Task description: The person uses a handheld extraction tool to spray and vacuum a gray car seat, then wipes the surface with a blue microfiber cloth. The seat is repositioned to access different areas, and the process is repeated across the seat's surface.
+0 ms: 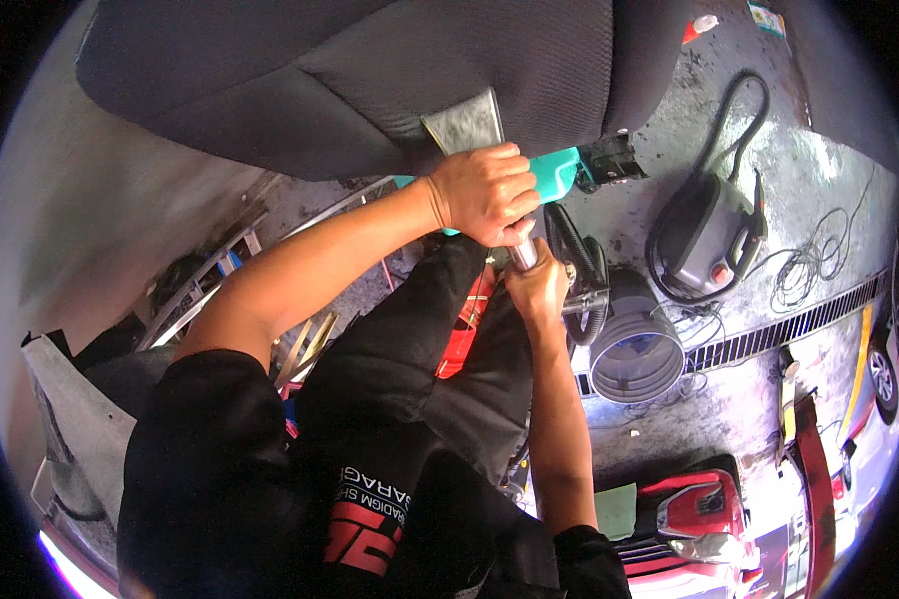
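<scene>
A dark grey fabric car seat (pixel 400 70) fills the top of the view. Against its lower edge lies the clear, flat head of a vacuum nozzle (pixel 466 122), with pale foam or wet marks showing inside. My left hand (pixel 484 195) is closed round the nozzle's neck, just below the head. Further down, my right hand (pixel 537 285) wraps round the silvery tube. From near my right hand, a black ribbed hose (pixel 581 250) runs down beside a vacuum canister. Under the seat, a teal object (pixel 557 175) shows only in part.
An open-topped vacuum canister (pixel 637 354) stands to my right. Beyond it, a grey corded machine (pixel 709 240) with a hose rests on the floor by a drain grate (pixel 789 324). A red car front (pixel 684 514) lies lower right. A ladder (pixel 210 275) is at left.
</scene>
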Available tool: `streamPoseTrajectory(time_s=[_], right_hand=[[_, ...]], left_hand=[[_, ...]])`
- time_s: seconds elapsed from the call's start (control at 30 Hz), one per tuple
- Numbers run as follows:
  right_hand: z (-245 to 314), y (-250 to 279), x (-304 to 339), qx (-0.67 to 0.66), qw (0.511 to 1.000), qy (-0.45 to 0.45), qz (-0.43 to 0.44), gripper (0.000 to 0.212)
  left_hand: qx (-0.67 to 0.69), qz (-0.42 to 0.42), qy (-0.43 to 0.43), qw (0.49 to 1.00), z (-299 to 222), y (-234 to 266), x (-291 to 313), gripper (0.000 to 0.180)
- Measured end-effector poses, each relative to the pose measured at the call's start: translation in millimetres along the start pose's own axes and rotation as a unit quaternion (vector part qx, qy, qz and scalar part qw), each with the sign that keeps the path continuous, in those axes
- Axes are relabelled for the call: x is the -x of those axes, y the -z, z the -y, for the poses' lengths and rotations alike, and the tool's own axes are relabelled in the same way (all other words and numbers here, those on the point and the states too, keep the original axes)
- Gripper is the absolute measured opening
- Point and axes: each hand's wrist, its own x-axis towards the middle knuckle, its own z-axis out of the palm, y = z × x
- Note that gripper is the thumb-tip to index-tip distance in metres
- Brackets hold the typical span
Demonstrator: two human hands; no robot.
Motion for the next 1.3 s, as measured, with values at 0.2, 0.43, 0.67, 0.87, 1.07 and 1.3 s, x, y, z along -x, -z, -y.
streamPoseTrajectory(time_s=[0.2, 0.43, 0.67, 0.87, 1.07, 1.3], right_hand=[[-34, -10, 6, 0.028, 0.999, -0.022, 0.022, 0.028], [-60, -24, 8, 0.06, 0.996, -0.056, 0.031, 0.033], [-80, -36, 11, 0.096, 0.99, -0.077, 0.062, 0.033], [-93, -50, 20, 0.075, 0.992, -0.098, 0.03, 0.033], [-82, -23, 54, 0.125, 0.978, -0.155, 0.068, 0.046], [5, 72, 80, 0.041, 0.995, -0.03, -0.087, 0.032]], left_hand=[[0.016, 0.011, 0.008, 1.0, -6, -41, 14, 0.029], [0.038, 0.017, 0.016, 0.999, -10, -81, 33, 0.032], [0.057, 0.027, 0.015, 0.998, -8, -110, 42, 0.036], [0.079, 0.048, 0.011, 0.996, -5, -131, 59, 0.035], [0.145, 0.023, 0.038, 0.988, -24, -125, 26, 0.036], [0.082, -0.003, -0.028, 0.996, -54, 18, -72, 0.033]])
